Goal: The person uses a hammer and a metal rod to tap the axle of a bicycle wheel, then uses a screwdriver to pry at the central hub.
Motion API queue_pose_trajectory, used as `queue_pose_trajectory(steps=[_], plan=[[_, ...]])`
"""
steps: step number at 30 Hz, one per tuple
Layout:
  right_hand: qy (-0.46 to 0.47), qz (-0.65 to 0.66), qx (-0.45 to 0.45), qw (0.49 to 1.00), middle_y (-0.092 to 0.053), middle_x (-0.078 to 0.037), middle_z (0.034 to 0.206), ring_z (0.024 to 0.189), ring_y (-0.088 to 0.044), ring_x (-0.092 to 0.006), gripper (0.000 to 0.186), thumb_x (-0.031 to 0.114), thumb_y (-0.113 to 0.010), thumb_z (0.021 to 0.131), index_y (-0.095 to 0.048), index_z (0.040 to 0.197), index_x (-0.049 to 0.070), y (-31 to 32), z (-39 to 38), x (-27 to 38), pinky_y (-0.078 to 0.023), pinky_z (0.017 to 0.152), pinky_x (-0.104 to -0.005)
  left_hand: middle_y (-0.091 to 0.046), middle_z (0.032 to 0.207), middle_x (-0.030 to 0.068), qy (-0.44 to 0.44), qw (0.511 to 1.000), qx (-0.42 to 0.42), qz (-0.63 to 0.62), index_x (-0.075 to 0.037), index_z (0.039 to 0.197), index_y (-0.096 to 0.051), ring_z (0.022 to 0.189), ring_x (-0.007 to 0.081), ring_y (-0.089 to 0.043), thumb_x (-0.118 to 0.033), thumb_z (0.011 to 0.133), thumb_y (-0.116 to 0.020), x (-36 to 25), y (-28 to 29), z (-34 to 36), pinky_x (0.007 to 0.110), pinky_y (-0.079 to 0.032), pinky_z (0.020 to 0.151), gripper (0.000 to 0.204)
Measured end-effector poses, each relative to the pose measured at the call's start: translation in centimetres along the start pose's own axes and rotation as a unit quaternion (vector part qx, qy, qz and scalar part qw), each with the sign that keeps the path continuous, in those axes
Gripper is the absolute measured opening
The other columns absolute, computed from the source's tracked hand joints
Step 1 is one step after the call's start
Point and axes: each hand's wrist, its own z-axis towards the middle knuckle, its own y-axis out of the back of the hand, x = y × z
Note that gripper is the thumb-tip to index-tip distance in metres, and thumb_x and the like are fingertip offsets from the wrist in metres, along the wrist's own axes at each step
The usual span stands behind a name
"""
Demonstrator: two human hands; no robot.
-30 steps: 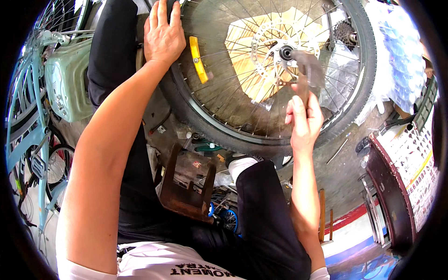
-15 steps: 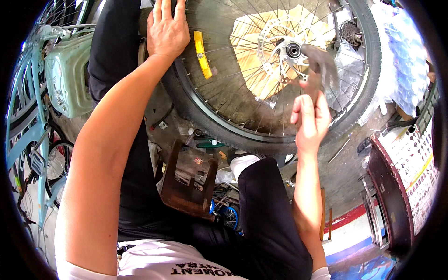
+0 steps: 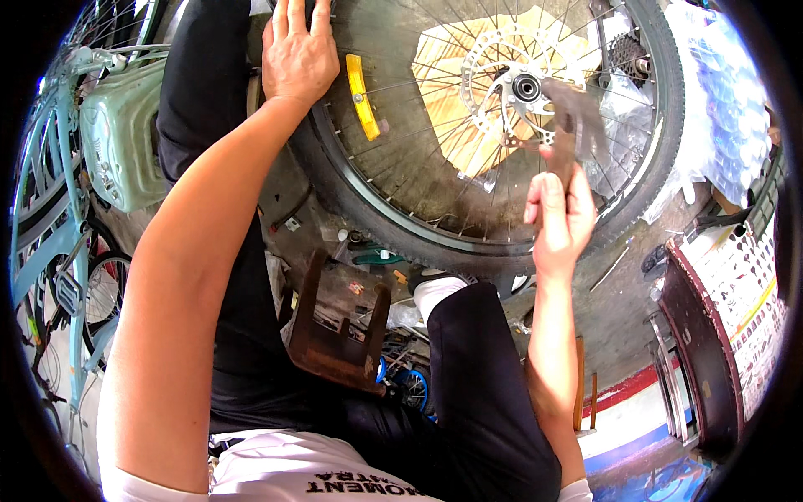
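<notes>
A bicycle wheel with a black tyre lies flat before me. My left hand rests on its left side, fingers stretched out and reaching to the picture's top edge. My right hand is closed round the handle of a hammer, whose head is smeared by motion. The hammer head is just right of the wheel's hub; whether they touch I cannot tell. A silver brake disc surrounds the hub. Among the spokes sits a yellow reflector. Beneath the hub lies a piece of cardboard.
A rear cassette and a wrench show through the spokes at upper right. Clear bubbled plastic lies beyond the tyre. Between my legs stands a rusty metal frame. A light-blue bicycle is at left, a dark-red cabinet at right.
Almost nothing differs. The right hand and hammer have shifted very slightly, down and to the right; the left hand stays on the wheel.
</notes>
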Motion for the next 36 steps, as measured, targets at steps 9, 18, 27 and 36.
queue_pose_trajectory(steps=[9, 18, 27, 36], plan=[[-0.043, -0.016, 0.011, 0.999, -0.058, 0.002, 0.076, 0.06, -0.049, -0.0038, 0.03, 0.017, -0.065, 0.104, -0.064, 0.126, -0.002, -0.7, 1.0, -1.3, -0.039, 0.053, -0.0207, -0.04, 0.161, 0.02, -0.002, 1.0, -0.007, 0.001, -0.013, 0.149, -0.052, 0.146, 0.0396, -0.04, -0.019, 0.094, -0.061, 0.0, 0.0, 0.5, 0.051, -0.04, 0.113, 0.056], [0.015, 0.039, -0.003, 0.999, -0.055, 0.002, 0.074, 0.057, -0.047, -0.0041, 0.034, 0.02, -0.061, 0.106, -0.062, 0.131, -0.004, -0.7, 0.1, 1.5, -0.037, 0.053, -0.0211, -0.04, 0.16, 0.0212, -0.004, 1.0, 0.003, 0.001, -0.012, 0.149, -0.052, 0.147, 0.0404, -0.039, -0.02, 0.096, -0.06, 0.1, 0.2, 0.1, 0.051, -0.039, 0.114, 0.054], [-0.024, -0.117, 0.029, 0.992, -0.062, -0.001, 0.078, 0.067, -0.055, -0.0086, 0.032, 0.02, -0.067, 0.102, -0.065, 0.125, -0.002, -0.2, 0.8, -1.8, -0.044, 0.061, -0.0261, -0.04, 0.161, 0.0206, -0.003, 1.0, 0.001, -0.001, -0.011, 0.147, -0.054, 0.148, 0.0397, -0.038, -0.02, 0.096, -0.06, 0.0, 0.2, 0.4, 0.05, -0.038, 0.115, 0.053], [0.038, -0.26, 0.044, 0.964, -0.071, -0.018, 0.09, 0.08, -0.072, -0.0316, 0.042, 0.03, -0.065, 0.102, -0.061, 0.128, -0.002, -0.8, 0.7, -1.0, -0.054, 0.073, -0.0389, -0.039, 0.162, 0.0203, 0.015, 1.0, 0.006, -0.01, -0.009, 0.147, -0.054, 0.147, 0.0399, -0.039, -0.018, 0.094, -0.057, -0.1, 0.0, 0.3, 0.052, -0.038, 0.115, 0.053]])
